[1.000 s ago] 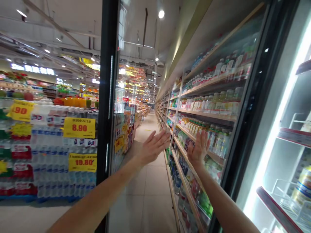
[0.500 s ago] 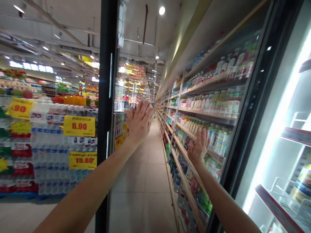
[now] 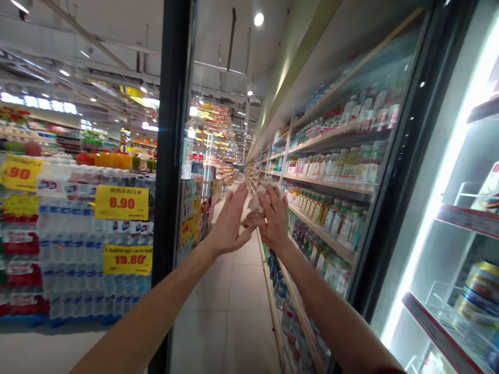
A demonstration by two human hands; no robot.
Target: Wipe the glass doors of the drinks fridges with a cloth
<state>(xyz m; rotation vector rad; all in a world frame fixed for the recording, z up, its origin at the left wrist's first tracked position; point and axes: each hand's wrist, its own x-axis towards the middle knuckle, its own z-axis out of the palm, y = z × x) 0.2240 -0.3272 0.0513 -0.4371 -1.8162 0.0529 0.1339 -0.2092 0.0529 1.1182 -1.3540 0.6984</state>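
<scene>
A crumpled pale cloth point(image 3: 256, 206) is at the glass door pane point(image 3: 230, 291), between my two hands. My right hand point(image 3: 275, 217) has its fingers over the cloth and holds it against the glass. Just to the left, my left hand point(image 3: 230, 221) is open, its fingers stretched out and together, with the thumb pointing towards the cloth. Whether the left thumb touches the cloth is hard to tell. The black door frame point(image 3: 171, 156) stands left of both hands.
To the right is a lit fridge with shelves point(image 3: 436, 332) holding cans point(image 3: 479, 291). Bottled drinks point(image 3: 74, 249) with yellow price signs point(image 3: 121, 203) are stacked at the left. Long shelves of bottles point(image 3: 335, 166) show in the glass.
The cloth has passed from my left hand to my right. My right hand has moved left and up to the cloth, while my left hand has dropped lower and its fingers have come free.
</scene>
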